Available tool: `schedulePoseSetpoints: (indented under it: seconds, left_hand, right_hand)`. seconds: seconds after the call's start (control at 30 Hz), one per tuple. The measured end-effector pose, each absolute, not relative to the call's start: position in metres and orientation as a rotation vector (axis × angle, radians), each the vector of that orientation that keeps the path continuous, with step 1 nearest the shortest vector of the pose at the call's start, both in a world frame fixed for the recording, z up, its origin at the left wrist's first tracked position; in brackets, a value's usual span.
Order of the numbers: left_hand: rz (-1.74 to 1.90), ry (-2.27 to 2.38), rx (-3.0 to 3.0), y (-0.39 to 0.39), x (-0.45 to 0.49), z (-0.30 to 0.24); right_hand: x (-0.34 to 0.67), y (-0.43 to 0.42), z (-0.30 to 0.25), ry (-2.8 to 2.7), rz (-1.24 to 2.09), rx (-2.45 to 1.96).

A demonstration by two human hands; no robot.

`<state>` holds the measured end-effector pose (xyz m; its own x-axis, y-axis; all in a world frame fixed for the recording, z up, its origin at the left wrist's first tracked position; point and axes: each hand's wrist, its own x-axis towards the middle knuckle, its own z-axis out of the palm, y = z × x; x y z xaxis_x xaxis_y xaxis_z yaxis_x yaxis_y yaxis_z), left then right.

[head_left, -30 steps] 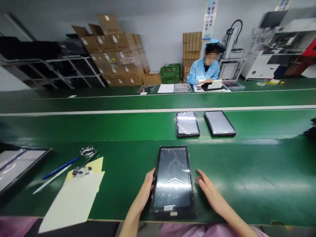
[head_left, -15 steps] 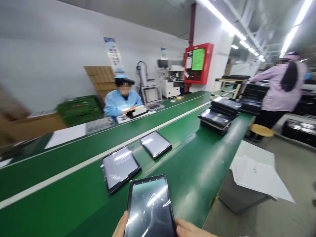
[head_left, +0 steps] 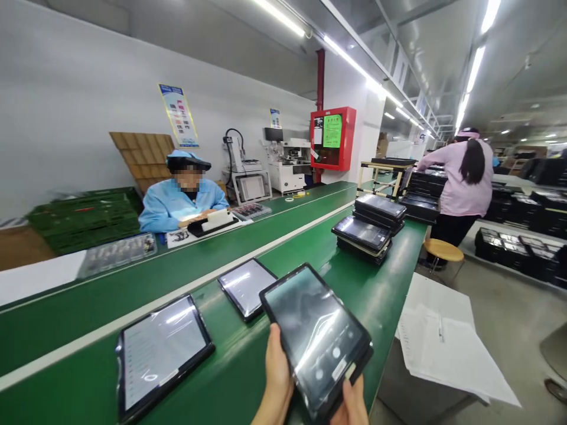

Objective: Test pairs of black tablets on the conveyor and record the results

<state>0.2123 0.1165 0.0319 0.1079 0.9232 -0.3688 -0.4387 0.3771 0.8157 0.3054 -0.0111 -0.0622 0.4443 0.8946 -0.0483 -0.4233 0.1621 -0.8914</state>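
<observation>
Moved: black tablet [head_left: 316,336] is now up off the table in both hands; the view has swung right, down the line.
Left hand [head_left: 278,378]: closed around the tablet's left long edge, palm underneath.
Right hand [head_left: 352,404]: closed on the tablet's near end, only partly in view.
Tablet: held above the green table [head_left: 390,277], tilted, screen up and dark, with glare across it.
Long axis: upper left to lower right in the view; left hand sits further along the long edge, right hand nearer the lower end.
On table, near: wrapped tablet [head_left: 159,360] at lower left; second wrapped tablet [head_left: 245,288] just beyond the held one.
On table, further: two stacks of black tablets [head_left: 367,230], well ahead.
Right, below table: loose paper sheets [head_left: 443,348] with a pen [head_left: 440,327] on them.
Across table: seated co-worker in blue smock [head_left: 181,206], hands at a small white box [head_left: 217,219].
Far right: standing co-worker in pink smock [head_left: 460,177] beside a wooden stool [head_left: 443,251], turned away.
Back wall: red wall cabinet [head_left: 332,139].
</observation>
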Motion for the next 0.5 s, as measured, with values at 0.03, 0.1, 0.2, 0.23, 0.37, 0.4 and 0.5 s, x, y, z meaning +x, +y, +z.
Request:
schedulePoseSetpoints:
  seconds: [0.03,0.1,0.2,0.23,0.37,0.4,0.5]
  left_hand:
    - [1.131,0.969,0.592,0.117,0.229,0.031]
    - [1.174,0.842,0.621,0.12,0.26,0.034]
    - [1.138,0.648,0.783,0.134,0.302,0.05]
    - [1.104,0.596,0.868,0.141,0.315,0.057]
    - [0.968,0.461,1.122,0.161,0.341,0.062]
    - [0.965,0.467,1.201,0.162,0.341,0.054]
    - [0.94,0.583,1.575,0.154,0.329,0.008]
  right_hand:
    - [0.314,-0.003,-0.059,-0.52,0.916,-1.035]
    - [0.336,0.016,-0.051,-0.402,0.666,-1.085]
    - [0.379,0.045,-0.031,-0.344,0.362,-1.101]
    - [0.396,0.054,-0.023,-0.359,0.293,-1.085]
    - [0.473,0.096,0.029,-0.363,0.117,-1.078]
    - [0.494,0.107,0.046,-0.296,0.068,-1.151]
    - [0.555,0.142,0.094,-0.226,-0.001,-1.264]
